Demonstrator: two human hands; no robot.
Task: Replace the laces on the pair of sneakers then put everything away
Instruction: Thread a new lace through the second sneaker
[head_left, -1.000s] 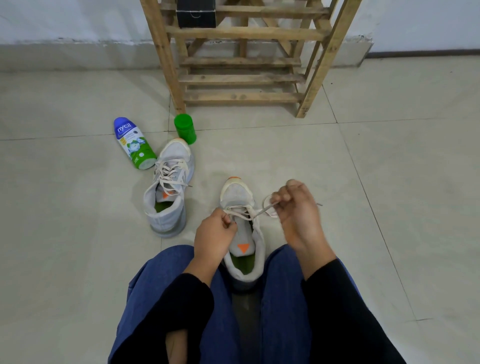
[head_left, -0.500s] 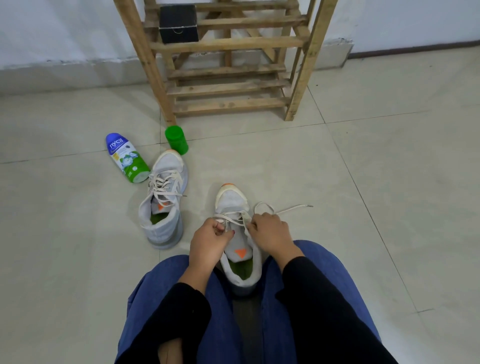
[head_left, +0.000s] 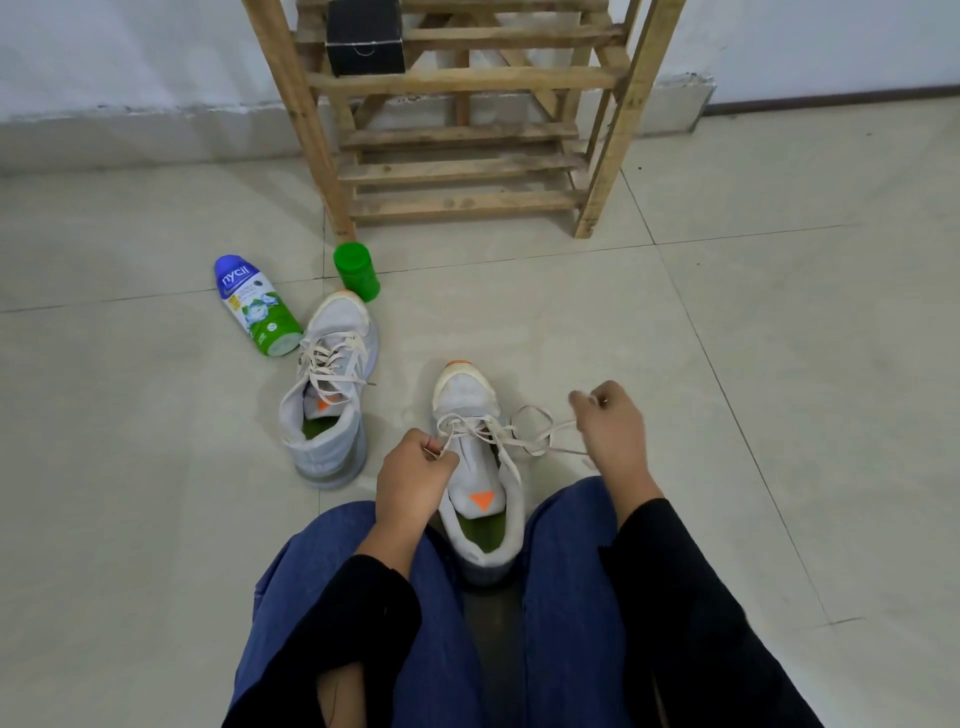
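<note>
A white sneaker with an orange tongue mark stands on the floor between my knees, toe pointing away. Its cream lace is partly threaded and loops off to the right. My left hand pinches the lace at the sneaker's left eyelets. My right hand is out to the right of the shoe and pinches the far end of the lace, pulling it sideways. The second sneaker, laced, stands to the left.
A blue, white and green bottle lies on the tiles left of the second sneaker, next to an upright green cap. A wooden shoe rack with a black box on a shelf stands against the wall ahead.
My right hand dropped from above the shoe to its eyelets, then moved out to the right, drawing the lace with it. My left hand stayed at the left eyelets.
</note>
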